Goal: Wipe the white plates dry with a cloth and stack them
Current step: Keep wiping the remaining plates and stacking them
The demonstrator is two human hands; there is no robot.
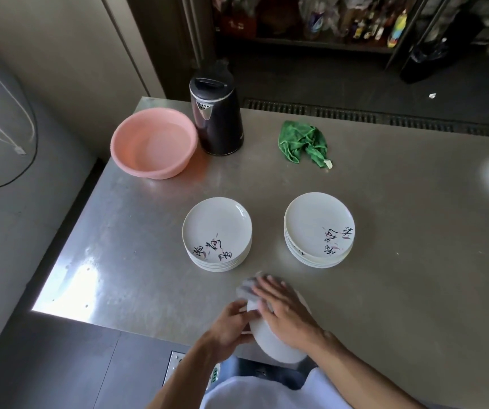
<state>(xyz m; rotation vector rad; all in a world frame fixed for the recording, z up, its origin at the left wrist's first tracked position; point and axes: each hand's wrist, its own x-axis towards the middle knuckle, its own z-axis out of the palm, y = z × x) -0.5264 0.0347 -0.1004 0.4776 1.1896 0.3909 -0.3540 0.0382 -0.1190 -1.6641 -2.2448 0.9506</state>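
Near the table's front edge I hold one white plate (275, 342) tilted up. My left hand (231, 323) grips its left rim. My right hand (284, 308) presses a pale cloth (247, 287) flat against the plate's face; most of the cloth is hidden under the fingers. Two stacks of white plates with painted script stand further back on the table: the left stack (216, 231) and the right stack (318, 227), each several plates high.
A pink basin (153, 143) and a dark electric kettle (216, 113) stand at the back left of the steel table (414, 261). A crumpled green cloth (302, 141) lies at the back middle. The table's left edge drops to the floor.
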